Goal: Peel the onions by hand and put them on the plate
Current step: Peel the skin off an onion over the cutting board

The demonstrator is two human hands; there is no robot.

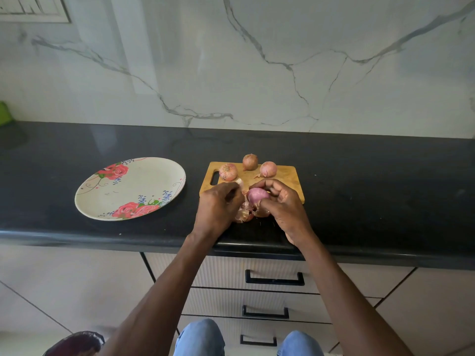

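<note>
The right hand (281, 201) holds a peeled purple onion (257, 195) over the near edge of the cutting board (288, 176), fingers curled over its top and thumb beneath. The onion's long axis runs roughly left to right. The left hand (218, 204), just left of it, has curled fingers pinching a pale piece of skin (239, 181). Loose peels (245, 214) lie below. Three unpeeled onions (250, 161) sit at the board's far side; the plate (108, 191) stands well to the left.

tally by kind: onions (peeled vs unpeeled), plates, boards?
Unpeeled onions: 3
Peeled onion: 1, in right hand
Plate: 1, holding nothing
Cutting board: 1
Total: 6
</note>
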